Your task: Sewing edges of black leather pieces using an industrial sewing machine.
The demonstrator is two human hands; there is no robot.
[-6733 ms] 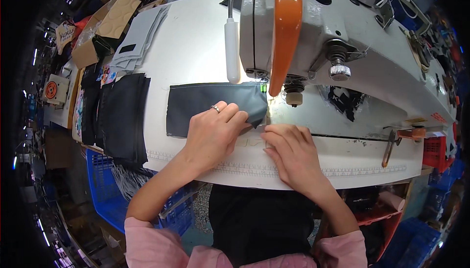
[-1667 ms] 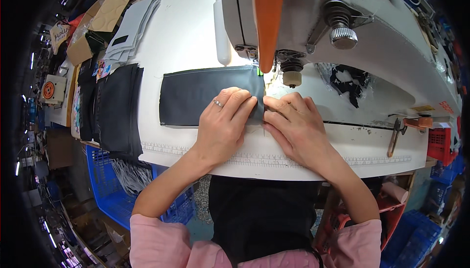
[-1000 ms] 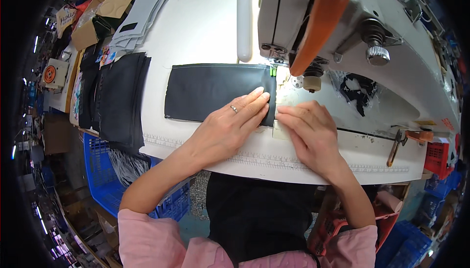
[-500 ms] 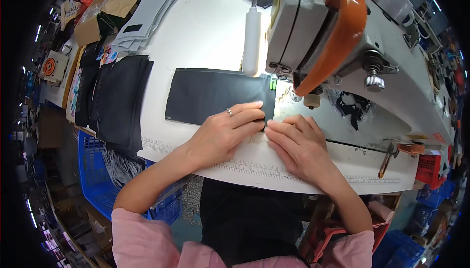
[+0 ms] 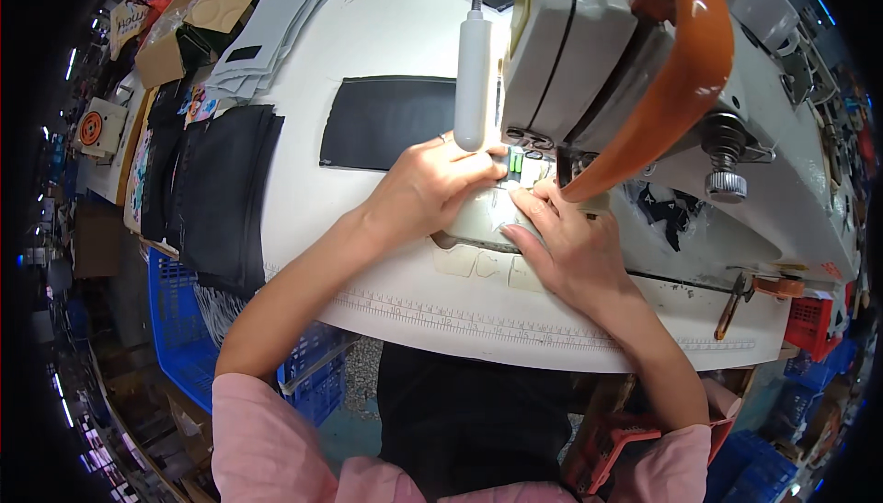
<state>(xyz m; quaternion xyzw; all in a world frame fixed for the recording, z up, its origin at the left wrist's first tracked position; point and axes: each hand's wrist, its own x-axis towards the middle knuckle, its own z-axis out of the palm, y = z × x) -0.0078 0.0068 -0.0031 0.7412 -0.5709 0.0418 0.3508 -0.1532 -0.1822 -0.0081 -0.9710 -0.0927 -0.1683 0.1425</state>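
Observation:
A black rectangular fabric panel (image 5: pixel 391 121) lies on the sewing table, its right end under the head of the sewing machine (image 5: pixel 552 52). My left hand (image 5: pixel 430 181) rests over the panel's near right part, fingers together and pressing its edge beside the presser foot. The lamp and my fingers hide part of the panel. Just right of and nearer than the foot is my right hand (image 5: pixel 579 245); its thumb and forefinger are apart on the machine bed (image 5: pixel 483 218), with no fabric visible between them. A small green piece (image 5: pixel 516 164) shows beside the foot.
A white lamp (image 5: pixel 474 80) hangs left of the machine head, which has an orange guard (image 5: pixel 690 71). Stacked black panels (image 5: pixel 225 190) and grey sheets (image 5: pixel 267 43) lie left. A printed ruler (image 5: pixel 478 325) follows the front edge; small snips (image 5: pixel 733 305) lie right. Blue basket (image 5: pixel 166 319) below.
The black panel has moved away from me. Both hands have moved forward to the presser foot, uncovering the machine bed and taped patches in front.

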